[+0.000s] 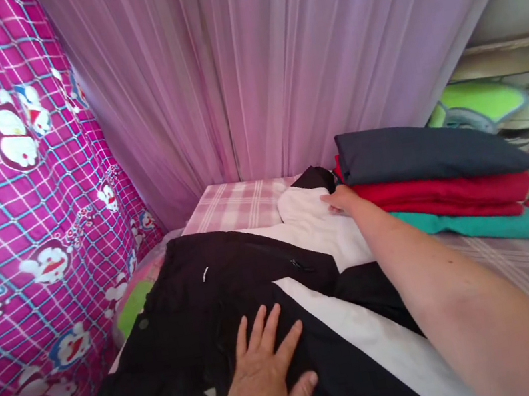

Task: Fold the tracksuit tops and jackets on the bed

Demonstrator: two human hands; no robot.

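Observation:
A black and white jacket [184,326] lies spread out in front of me, with a small white mark and a zip on its black part. My left hand [268,373] rests flat on the black cloth, fingers apart. Stretched to the far side, my right hand [340,200] has its fingers drawn together at the edge of the white, fleecy-looking part [305,215], close to a black end piece [315,179]. Some of the right fingers are hidden from view.
To the right stands a stack of folded clothes: dark grey [419,152], red [450,190] and teal [476,223]. The bed has a checked pinkish sheet [228,197]. A pink patterned curtain [9,220] hangs at left, a sheer purple curtain [262,63] behind.

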